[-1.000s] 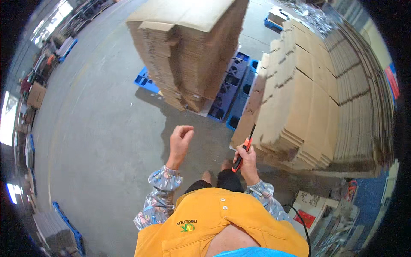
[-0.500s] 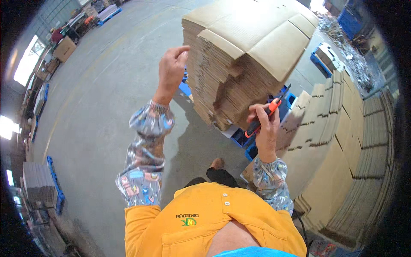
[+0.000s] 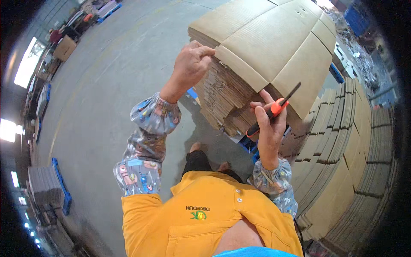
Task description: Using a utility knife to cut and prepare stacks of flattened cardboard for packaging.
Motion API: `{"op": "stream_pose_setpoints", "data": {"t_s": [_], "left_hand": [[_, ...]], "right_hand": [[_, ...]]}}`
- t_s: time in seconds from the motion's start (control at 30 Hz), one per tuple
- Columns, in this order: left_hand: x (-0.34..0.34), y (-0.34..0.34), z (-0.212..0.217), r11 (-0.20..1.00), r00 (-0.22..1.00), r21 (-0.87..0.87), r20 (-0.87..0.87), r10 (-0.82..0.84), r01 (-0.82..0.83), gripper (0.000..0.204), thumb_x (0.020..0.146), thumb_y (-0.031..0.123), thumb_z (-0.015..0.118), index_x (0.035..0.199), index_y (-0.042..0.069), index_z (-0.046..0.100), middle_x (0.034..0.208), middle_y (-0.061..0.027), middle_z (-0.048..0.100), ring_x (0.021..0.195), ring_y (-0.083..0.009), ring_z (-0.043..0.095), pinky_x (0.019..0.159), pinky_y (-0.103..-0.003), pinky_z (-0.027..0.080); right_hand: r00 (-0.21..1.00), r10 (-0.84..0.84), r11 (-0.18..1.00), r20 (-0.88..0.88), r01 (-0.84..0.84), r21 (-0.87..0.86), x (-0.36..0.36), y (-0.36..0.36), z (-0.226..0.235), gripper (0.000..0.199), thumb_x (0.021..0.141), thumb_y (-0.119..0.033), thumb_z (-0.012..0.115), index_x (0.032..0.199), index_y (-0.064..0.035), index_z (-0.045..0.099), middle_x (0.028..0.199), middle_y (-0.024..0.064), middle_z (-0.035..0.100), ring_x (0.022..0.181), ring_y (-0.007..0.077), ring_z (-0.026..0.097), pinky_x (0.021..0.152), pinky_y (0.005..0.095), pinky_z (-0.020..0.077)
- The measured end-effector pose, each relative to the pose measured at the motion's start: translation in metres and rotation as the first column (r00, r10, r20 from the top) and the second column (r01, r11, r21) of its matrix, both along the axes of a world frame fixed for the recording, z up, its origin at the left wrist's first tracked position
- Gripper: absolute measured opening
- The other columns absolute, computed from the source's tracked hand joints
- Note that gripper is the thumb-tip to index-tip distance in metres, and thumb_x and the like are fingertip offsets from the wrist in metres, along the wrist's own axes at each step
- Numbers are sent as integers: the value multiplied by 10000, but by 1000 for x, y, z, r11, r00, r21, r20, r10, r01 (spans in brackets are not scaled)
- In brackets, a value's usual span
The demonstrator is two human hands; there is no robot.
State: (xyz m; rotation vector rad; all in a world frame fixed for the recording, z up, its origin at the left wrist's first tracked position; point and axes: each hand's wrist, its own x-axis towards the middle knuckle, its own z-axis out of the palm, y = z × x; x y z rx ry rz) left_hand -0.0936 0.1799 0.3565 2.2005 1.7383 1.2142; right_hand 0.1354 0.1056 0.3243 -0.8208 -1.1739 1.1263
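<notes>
In front of me rises a tall stack of flat brown cardboard sheets (image 3: 224, 92), its cut side ragged and stepped. My left hand (image 3: 192, 66) is closed at the near-left corner of the top cardboard sheet (image 3: 252, 38), thumb and forefinger pinching its edge. Held in my right hand (image 3: 272, 132) is a utility knife (image 3: 280, 107) with a black and orange handle, its dark narrow blade pointing up and to the right. A finger of that hand reaches up to the sheet's near edge. Printed sleeve covers are on both my forearms.
More cardboard stacks (image 3: 342, 167) stand close on my right. Under the front stack a blue pallet (image 3: 248, 144) shows. At the far left, grey sheets (image 3: 45, 184) lie on another blue pallet (image 3: 62, 186). Scrap (image 3: 355, 47) is heaped at the back right.
My left hand has moved right and onto the corner of the top sheet. My right hand, still holding the knife, has come up to the sheet's near edge. The view has shifted slightly.
</notes>
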Motion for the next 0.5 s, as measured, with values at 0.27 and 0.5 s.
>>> {"op": "stream_pose_setpoints", "data": {"t_s": [0.27,0.5], "left_hand": [[-14,13,22,742,331,-152,939,-99,653,242,848,144,486,982,-29,588,904,-62,590,814,-128,544,719,-241,439],[13,58,21,410,-15,-82,973,229,909,174,846,238,549,899,74,525,843,-30,568,701,-101,524,516,-217,421]], "right_hand": [[955,-281,952,-92,289,100,-16,-9,28,147,817,-103,542,872,-20,435,1131,279,473,823,195,592,724,311,469],[828,-493,853,-267,520,37,-40,-9,35,161,843,-170,527,875,-43,433,1128,240,499,746,231,606,641,323,490]]}}
